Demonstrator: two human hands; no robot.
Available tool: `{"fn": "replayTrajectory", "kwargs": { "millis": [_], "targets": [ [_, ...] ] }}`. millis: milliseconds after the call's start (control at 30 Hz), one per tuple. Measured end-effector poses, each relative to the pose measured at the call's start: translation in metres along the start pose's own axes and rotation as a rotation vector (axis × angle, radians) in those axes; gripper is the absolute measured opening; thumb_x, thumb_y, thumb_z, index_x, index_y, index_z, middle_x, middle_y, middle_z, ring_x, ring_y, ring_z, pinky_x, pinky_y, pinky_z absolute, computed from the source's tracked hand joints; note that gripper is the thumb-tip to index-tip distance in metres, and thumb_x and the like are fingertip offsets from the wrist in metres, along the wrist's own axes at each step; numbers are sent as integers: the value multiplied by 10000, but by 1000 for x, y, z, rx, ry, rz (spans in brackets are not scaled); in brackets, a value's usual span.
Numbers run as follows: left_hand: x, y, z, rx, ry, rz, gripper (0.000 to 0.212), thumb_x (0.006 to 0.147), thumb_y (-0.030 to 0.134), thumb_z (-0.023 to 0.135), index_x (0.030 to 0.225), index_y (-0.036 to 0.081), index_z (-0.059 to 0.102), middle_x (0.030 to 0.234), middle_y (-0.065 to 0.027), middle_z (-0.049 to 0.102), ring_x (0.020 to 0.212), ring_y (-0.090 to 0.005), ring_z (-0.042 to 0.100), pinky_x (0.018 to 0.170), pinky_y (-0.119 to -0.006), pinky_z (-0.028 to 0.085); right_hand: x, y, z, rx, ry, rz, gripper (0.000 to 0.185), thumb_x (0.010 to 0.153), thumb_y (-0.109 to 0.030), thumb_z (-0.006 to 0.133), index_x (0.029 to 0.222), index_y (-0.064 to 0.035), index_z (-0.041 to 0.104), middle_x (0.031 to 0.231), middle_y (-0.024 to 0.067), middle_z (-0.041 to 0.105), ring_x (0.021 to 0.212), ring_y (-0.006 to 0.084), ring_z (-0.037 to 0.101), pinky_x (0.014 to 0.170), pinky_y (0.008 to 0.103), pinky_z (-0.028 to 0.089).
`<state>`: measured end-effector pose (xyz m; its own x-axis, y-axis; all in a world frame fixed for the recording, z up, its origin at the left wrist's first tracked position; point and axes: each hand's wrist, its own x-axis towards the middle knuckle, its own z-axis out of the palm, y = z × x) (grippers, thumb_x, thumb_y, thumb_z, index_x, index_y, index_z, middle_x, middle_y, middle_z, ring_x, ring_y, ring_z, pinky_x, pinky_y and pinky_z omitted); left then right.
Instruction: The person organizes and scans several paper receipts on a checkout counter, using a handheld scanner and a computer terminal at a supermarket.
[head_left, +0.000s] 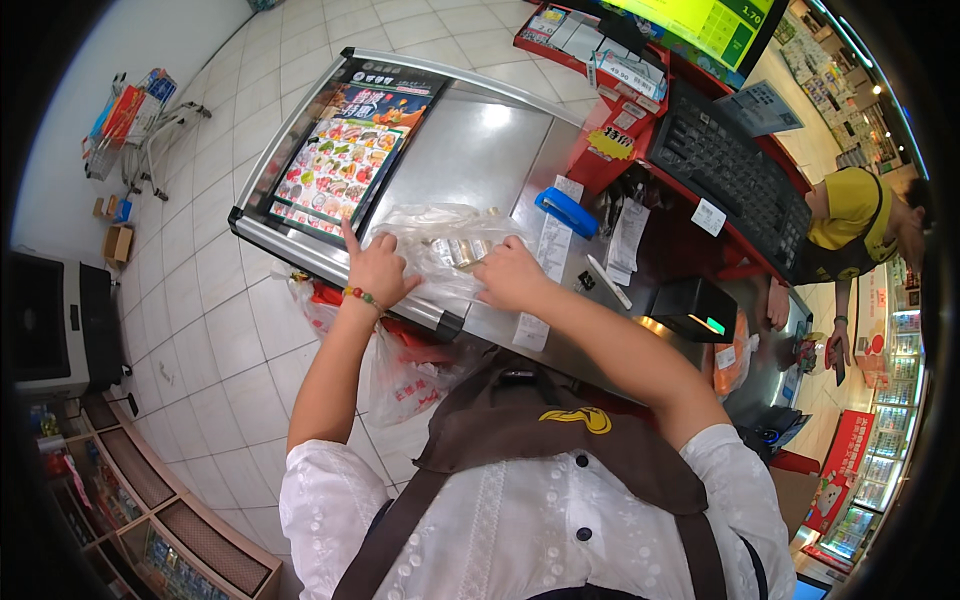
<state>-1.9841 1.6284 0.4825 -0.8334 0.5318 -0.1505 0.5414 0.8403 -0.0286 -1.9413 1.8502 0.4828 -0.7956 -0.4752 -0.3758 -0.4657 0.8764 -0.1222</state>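
On the metal checkout counter (480, 142) lies a thin clear plastic bag (427, 225) with a small packaged item (459, 252) in it; what the item is cannot be told. My left hand (375, 270) rests at the bag's left side, its index finger stretched towards the printed food leaflet (337, 165), the others partly bent. At the bag's right side, my right hand (512, 276) has its fingers bent onto the plastic beside the item. Whether either hand grips the film is unclear. Right of the bag are a blue stapler (566, 212) and a long receipt (553, 247).
A keyboard (731, 165), a black scanner box (694, 309), a white pen (608, 282) and a black binder clip (585, 281) are to the right. White carrier bags (405, 390) hang below the counter edge. Another person (855, 217) stands at far right.
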Motion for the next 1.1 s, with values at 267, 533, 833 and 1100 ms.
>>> {"fn": "replayTrajectory", "kwargs": {
  "millis": [267, 533, 833, 1100],
  "targets": [
    [-15, 2, 3, -145, -78, 8, 389, 668, 483, 665, 859, 145, 695, 1099, -60, 543, 1198, -217, 406, 992, -691, 3, -4, -1, 8, -45, 353, -138, 348, 646, -393, 678, 839, -105, 661, 945, 66, 541, 1020, 222, 473, 915, 415, 312],
    [-14, -6, 26, -118, 119, 20, 464, 730, 560, 573, 851, 133, 707, 1261, -147, 454, 1274, -266, 309, 1014, -652, -15, -2, 3, 11, 4, 363, -127, 438, 641, -346, 707, 951, -52, 608, 1147, 139, 507, 1129, 285, 437, 965, 441, 309],
    [-17, 0, 28, -156, 47, 31, 589, 744, 628, 514, 811, 76, 708, 1380, -176, 343, 1334, -291, 214, 1047, -590, -27, 2, 4, 21, 41, 235, -96, 494, 605, -320, 708, 988, -23, 615, 1158, 145, 497, 1099, 291, 463, 924, 417, 348],
    [4, -5, 58, -795, 360, -19, 485, 717, 474, 663, 790, -6, 669, 1042, -205, 598, 983, -340, 548, 878, -438, 408, 13, 15, 21, 283, 260, -80, 301, 690, -165, 640, 952, -41, 556, 1088, 175, 531, 1007, 347, 516, 818, 421, 431]
  ]
}}
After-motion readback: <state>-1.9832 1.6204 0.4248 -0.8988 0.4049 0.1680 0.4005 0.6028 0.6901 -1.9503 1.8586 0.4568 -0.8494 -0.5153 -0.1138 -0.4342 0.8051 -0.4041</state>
